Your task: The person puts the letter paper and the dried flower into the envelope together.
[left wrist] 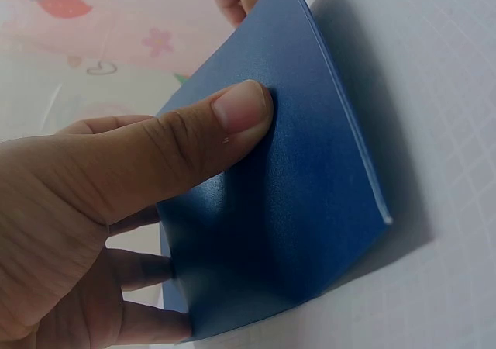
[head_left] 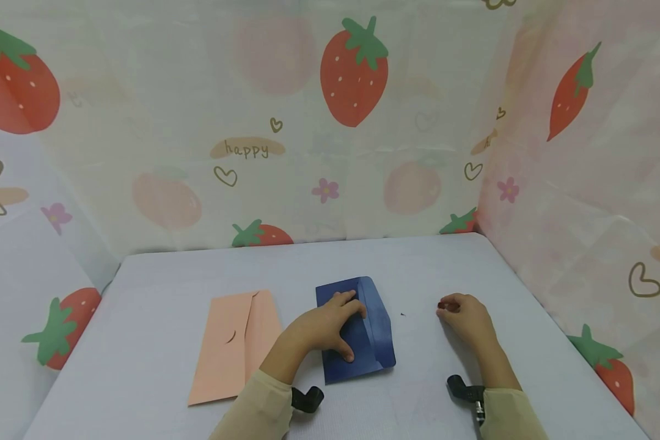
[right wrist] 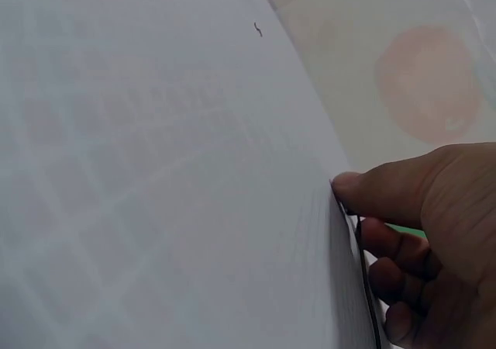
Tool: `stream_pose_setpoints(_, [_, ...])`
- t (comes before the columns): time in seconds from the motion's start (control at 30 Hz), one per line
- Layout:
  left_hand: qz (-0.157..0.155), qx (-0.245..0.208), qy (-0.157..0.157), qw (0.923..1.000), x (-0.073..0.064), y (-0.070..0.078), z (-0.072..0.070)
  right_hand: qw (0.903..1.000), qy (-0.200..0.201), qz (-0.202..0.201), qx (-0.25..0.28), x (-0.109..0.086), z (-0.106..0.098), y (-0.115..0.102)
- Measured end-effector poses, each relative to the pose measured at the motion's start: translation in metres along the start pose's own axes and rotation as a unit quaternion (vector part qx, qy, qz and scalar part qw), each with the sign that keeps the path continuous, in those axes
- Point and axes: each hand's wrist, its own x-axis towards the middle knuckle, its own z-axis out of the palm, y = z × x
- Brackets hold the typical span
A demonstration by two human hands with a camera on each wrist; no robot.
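Observation:
A blue envelope (head_left: pixel 349 342) stands in the middle of the table, its flap (head_left: pixel 382 324) unfolded to the right. My left hand (head_left: pixel 321 327) grips it; in the left wrist view the thumb (left wrist: pixel 244 108) presses on its face while the other fingers lie along the far edge. One long edge of the envelope (left wrist: pixel 310 171) is tilted up there, with a shadow beneath. Off to the right, my right hand (head_left: pixel 467 318) pinches a small dark red piece (head_left: pixel 442 305) between thumb and fingertips. What that piece is, I cannot tell. A thin dark strand (right wrist: pixel 366 275) runs down from the pinch.
A peach envelope (head_left: pixel 222 348) with a small curved dark mark lies left of the blue one. A tiny dark scrap (head_left: pixel 403 314) is on the white table (head_left: pixel 418 263) between the hands. Strawberry-printed sheets (head_left: pixel 286 73) enclose the back and sides.

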Motion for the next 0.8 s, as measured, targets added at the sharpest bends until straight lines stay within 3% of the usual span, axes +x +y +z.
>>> stream_pose_setpoints(0.8, [-0.003, -0.002, -0.003, 1.0, -0.001, -0.001, 0.001, 0.9979, 0.058, -0.015, 0.025, -0.001, -0.01, -0.013])
